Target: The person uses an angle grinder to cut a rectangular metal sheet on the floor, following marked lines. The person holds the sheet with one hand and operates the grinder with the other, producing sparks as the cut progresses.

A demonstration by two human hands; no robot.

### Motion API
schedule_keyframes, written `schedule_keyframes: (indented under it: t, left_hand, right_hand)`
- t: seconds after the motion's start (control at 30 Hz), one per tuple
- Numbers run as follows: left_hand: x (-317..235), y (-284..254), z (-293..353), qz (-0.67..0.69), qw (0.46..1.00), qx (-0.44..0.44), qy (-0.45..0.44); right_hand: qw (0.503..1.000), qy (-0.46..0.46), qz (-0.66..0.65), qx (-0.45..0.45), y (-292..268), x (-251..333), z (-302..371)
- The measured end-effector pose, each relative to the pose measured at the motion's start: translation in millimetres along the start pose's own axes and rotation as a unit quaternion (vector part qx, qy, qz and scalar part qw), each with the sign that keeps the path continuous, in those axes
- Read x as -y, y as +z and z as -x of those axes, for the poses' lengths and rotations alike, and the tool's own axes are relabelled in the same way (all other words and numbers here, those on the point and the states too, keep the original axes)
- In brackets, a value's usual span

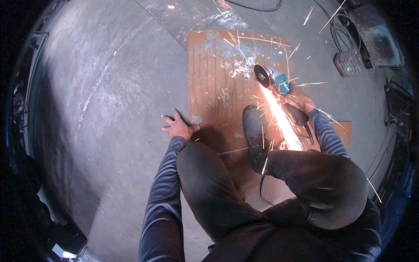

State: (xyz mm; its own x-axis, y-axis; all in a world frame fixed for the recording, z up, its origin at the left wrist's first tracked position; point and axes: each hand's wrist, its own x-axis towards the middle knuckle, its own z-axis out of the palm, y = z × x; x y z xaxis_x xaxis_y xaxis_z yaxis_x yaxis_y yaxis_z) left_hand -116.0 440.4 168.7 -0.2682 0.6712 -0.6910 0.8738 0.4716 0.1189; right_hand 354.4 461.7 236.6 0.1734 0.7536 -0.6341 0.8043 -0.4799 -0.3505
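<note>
My right hand (301, 98) is wrapped round a teal angle grinder (280, 82) with a dark disc (262, 76) at its front. A bright stream of sparks (279, 115) shoots from the disc back toward my legs. Under the grinder lies a rusty brown metal sheet (214, 83) with patches of bluish paint and white lines near its far edge. The exact contact of disc and sheet is hard to make out. My left hand (178, 128) rests with fingers spread on the floor at the sheet's left edge, holding nothing. My shoe (254, 124) stands on the sheet.
Grey concrete floor (126, 87) surrounds the sheet. At the far right are a ribbed metal object (348, 63), coiled cables (342, 32) and a worn teal-grey box-like thing (382, 43). A dark cord (262, 192) runs between my legs. A small brown piece (344, 133) lies beside my right forearm.
</note>
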Motion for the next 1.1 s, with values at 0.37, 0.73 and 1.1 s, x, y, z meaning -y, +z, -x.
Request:
schedule_keyframes:
  t: [0.37, 0.73, 1.1]
  left_hand:
    - [-4.5, -5.1, 3.2, -0.002, 1.0, 0.003, 0.007]
    - [-3.6, -4.8, 2.7, 0.007, 1.0, 0.008, 0.002]
    - [-5.7, -3.1, 0.6, -0.02, 0.999, 0.015, -0.024]
  right_hand:
    - [0.999, -0.025, 0.041, 0.005, -2.4, 2.6, 2.5]
    - [1.0, 0.006, -0.027, 0.006, 0.1, -5.3, 5.2]
    - [0.999, 0.034, 0.01, 0.009, -4.7, 13.7, 7.7]
